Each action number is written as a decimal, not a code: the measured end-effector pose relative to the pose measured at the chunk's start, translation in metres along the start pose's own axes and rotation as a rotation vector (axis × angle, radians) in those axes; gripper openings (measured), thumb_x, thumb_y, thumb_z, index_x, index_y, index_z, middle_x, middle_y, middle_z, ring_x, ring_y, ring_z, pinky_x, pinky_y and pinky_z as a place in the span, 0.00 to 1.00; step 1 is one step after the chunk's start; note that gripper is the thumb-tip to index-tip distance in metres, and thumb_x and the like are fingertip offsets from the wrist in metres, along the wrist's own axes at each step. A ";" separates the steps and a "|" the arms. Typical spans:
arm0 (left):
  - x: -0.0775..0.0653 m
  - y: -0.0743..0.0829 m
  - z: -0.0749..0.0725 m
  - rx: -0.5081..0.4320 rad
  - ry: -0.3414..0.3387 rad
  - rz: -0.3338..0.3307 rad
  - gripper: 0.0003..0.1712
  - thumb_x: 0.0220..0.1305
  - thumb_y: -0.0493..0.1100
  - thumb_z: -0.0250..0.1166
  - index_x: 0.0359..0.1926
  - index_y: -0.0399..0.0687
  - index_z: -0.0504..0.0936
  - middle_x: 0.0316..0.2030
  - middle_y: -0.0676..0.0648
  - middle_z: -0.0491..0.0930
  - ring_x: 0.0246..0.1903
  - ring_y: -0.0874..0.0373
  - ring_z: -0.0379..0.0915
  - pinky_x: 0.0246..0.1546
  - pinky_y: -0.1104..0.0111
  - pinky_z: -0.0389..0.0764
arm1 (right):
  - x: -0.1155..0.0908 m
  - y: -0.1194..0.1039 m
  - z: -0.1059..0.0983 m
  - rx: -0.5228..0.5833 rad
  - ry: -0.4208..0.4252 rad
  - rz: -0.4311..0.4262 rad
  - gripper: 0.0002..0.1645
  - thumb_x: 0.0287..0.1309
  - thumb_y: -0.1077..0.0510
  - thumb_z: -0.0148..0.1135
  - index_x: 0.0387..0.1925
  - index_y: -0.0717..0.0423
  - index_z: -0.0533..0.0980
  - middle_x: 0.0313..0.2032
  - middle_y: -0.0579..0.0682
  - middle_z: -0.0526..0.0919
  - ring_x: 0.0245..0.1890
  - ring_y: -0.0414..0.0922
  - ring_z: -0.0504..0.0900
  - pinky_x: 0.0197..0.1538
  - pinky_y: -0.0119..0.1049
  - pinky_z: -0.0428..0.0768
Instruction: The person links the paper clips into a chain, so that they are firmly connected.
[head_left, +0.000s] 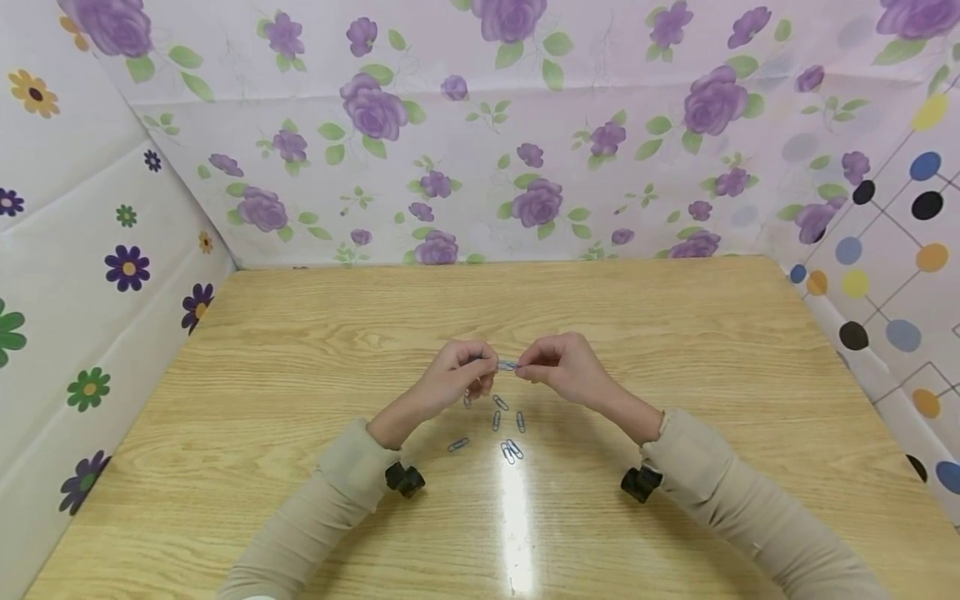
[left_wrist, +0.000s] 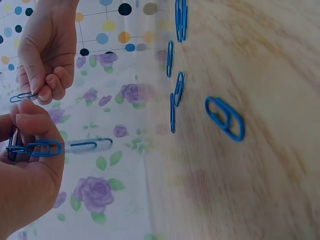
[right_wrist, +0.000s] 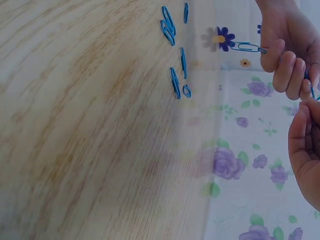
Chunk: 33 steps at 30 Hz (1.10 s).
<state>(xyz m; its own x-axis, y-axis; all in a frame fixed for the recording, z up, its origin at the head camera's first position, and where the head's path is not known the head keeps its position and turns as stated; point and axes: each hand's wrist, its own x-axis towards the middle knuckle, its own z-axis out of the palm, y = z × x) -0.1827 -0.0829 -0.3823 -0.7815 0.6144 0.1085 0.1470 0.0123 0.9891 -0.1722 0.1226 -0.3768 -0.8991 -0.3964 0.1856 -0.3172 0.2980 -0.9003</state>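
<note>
In front of me both hands meet above the table. My left hand (head_left: 459,372) grips linked blue paper clips; in the left wrist view, a short chain of paper clips (left_wrist: 46,148) trails from its fingers. My right hand (head_left: 567,367) pinches a blue paper clip (left_wrist: 23,97) between thumb and fingertips, close to the left fingertips. In the head view a paper clip (head_left: 507,365) spans the small gap between the hands. Whether that clip is hooked into the chain cannot be made out. Fingers hide part of the chain.
Several loose blue paper clips lie on the wooden table (head_left: 300,375) below the hands: one paper clip (head_left: 458,444) to the left, an overlapping pair of paper clips (head_left: 512,452) nearest me, others between. Flowered cloth (head_left: 465,150) stands behind the table, with patterned sheets at both sides.
</note>
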 end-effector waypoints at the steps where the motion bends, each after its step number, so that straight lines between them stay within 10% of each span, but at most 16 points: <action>1: 0.000 0.000 0.000 -0.023 -0.008 -0.005 0.12 0.67 0.30 0.46 0.27 0.32 0.70 0.17 0.44 0.68 0.14 0.58 0.61 0.13 0.70 0.63 | 0.000 0.000 0.000 0.010 -0.003 0.002 0.03 0.50 0.66 0.64 0.25 0.64 0.80 0.23 0.51 0.82 0.23 0.48 0.78 0.25 0.32 0.76; 11: -0.003 0.007 -0.005 -0.044 -0.061 0.011 0.11 0.68 0.33 0.46 0.29 0.32 0.69 0.18 0.46 0.67 0.16 0.59 0.60 0.16 0.71 0.65 | 0.002 0.001 0.002 0.027 -0.020 -0.033 0.02 0.50 0.67 0.64 0.26 0.66 0.80 0.24 0.52 0.82 0.22 0.45 0.78 0.25 0.31 0.76; 18: -0.005 0.009 -0.011 0.130 0.020 0.054 0.10 0.65 0.31 0.50 0.27 0.34 0.74 0.17 0.39 0.70 0.14 0.57 0.62 0.15 0.67 0.66 | 0.001 0.003 -0.002 -0.024 -0.006 -0.028 0.02 0.52 0.66 0.63 0.26 0.63 0.79 0.26 0.51 0.81 0.26 0.42 0.77 0.30 0.30 0.76; 33: -0.008 0.028 -0.003 0.123 0.105 -0.002 0.05 0.62 0.29 0.54 0.31 0.28 0.74 0.19 0.36 0.72 0.15 0.60 0.66 0.16 0.71 0.68 | -0.006 -0.031 -0.003 -0.005 0.007 0.033 0.02 0.54 0.70 0.59 0.28 0.68 0.76 0.26 0.54 0.79 0.27 0.44 0.76 0.32 0.30 0.75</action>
<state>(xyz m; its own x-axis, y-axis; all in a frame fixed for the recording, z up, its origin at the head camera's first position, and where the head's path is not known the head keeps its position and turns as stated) -0.1743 -0.0903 -0.3557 -0.8402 0.5281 0.1231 0.2135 0.1135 0.9703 -0.1574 0.1182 -0.3486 -0.9113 -0.3800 0.1585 -0.2887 0.3154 -0.9040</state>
